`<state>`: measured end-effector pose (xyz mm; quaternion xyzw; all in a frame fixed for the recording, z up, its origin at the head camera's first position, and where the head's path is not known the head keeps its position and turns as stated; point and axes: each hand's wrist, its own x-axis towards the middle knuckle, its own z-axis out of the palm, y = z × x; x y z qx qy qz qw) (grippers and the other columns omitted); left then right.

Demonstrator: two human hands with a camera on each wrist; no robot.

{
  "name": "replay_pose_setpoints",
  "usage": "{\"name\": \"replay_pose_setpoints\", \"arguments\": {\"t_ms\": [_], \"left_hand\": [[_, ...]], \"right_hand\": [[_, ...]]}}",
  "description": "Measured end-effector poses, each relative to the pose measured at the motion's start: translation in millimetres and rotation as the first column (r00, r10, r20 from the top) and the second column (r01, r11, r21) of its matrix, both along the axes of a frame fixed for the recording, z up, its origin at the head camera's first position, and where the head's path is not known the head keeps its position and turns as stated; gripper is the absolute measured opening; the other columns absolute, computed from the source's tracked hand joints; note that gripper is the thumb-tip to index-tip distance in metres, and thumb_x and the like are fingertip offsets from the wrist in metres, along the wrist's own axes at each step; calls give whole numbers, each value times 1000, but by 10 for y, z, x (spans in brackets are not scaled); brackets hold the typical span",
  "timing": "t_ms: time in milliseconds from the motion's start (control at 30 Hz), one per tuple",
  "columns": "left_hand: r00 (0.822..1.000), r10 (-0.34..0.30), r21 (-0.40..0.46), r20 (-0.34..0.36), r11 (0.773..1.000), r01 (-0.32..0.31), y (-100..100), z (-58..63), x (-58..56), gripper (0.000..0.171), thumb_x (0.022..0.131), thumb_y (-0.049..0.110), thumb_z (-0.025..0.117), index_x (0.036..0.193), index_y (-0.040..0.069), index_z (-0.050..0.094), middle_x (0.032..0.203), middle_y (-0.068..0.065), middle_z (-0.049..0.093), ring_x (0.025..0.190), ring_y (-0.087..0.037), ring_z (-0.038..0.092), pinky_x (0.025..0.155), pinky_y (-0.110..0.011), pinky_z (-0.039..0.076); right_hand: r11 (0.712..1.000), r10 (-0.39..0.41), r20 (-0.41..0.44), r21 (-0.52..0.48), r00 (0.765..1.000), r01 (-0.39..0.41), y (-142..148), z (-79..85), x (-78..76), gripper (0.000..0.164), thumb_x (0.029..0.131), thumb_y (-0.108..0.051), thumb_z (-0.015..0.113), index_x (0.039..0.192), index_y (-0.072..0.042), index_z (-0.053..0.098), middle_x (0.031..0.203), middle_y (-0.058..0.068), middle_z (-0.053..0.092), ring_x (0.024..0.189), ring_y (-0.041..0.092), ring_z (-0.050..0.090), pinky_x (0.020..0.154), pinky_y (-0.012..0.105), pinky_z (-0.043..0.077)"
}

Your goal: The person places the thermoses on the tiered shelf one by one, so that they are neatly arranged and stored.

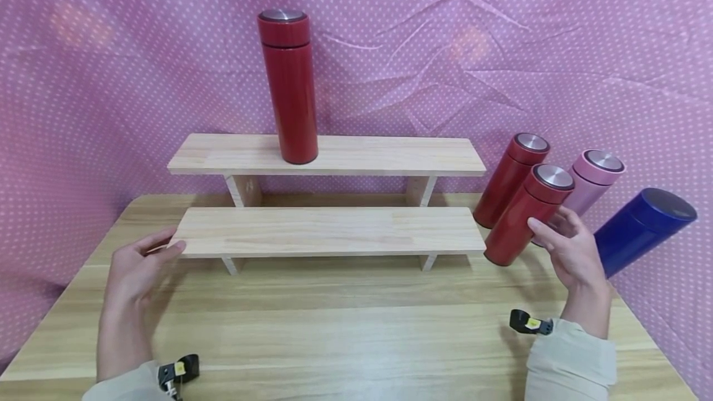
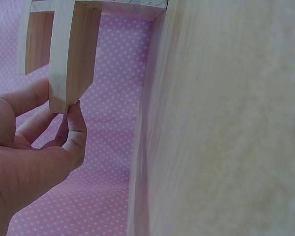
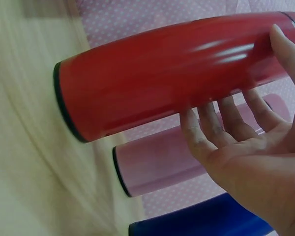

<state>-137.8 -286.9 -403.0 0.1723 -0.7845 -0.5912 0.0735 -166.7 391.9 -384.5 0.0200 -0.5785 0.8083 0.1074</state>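
My left hand (image 1: 136, 268) pinches the left end of the lower board of a two-step wooden stand (image 1: 328, 232); the left wrist view shows thumb and fingers on the board's end (image 2: 60, 64). At the right, my right hand (image 1: 576, 255) holds the front red thermos (image 1: 519, 221), thumb on one side and fingers on the other. In the right wrist view this red thermos (image 3: 162, 73) has its base close to the table; contact cannot be judged. Another red thermos (image 1: 295, 98) stands upright on the upper board (image 1: 390, 152), left of its middle.
Behind the held thermos stands a further red thermos (image 1: 504, 181). A pink thermos (image 1: 590, 181) is partly hidden behind my right hand, and a blue thermos (image 1: 640, 231) stands farthest right. Pink dotted cloth (image 1: 418, 48) hangs behind the wooden table (image 1: 345, 333).
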Motion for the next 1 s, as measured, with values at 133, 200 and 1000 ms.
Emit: {"name": "replay_pose_setpoints", "arguments": {"t_ms": [133, 200, 1000], "left_hand": [[1000, 3, -3, -4, 1000, -3, -4, -5, 3, 64, 93, 29, 78, 146, 3, 53, 106, 18, 56, 87, 5, 59, 76, -12, 50], [1000, 2, 9, -11, 1000, -2, -9, -11, 8, 63, 92, 28, 79, 145, 4, 54, 107, 17, 55, 87, 5, 59, 76, -12, 50], [1000, 4, -17, 20, 1000, -3, 6, 17, 11, 67, 91, 33, 79, 146, 5, 53, 116, 11, 55, 89, 3, 57, 75, -14, 48]], "right_hand": [[999, 26, 40, 43, 999, -28, 28, -67, -3, 47, 93, 11, 64, 129, -15, 50, 117, -3, 60, 101, 7, 63, 85, 21, 54], [995, 32, 82, 90, 996, -40, 43, -106, -7, 46, 94, 8, 65, 128, -17, 49, 117, -4, 58, 101, 6, 63, 85, 20, 54], [954, 105, 237, 250, 966, -165, 98, -340, -48, 60, 95, -1, 69, 143, -21, 38, 125, -6, 50, 105, 3, 59, 91, 20, 52]]}}
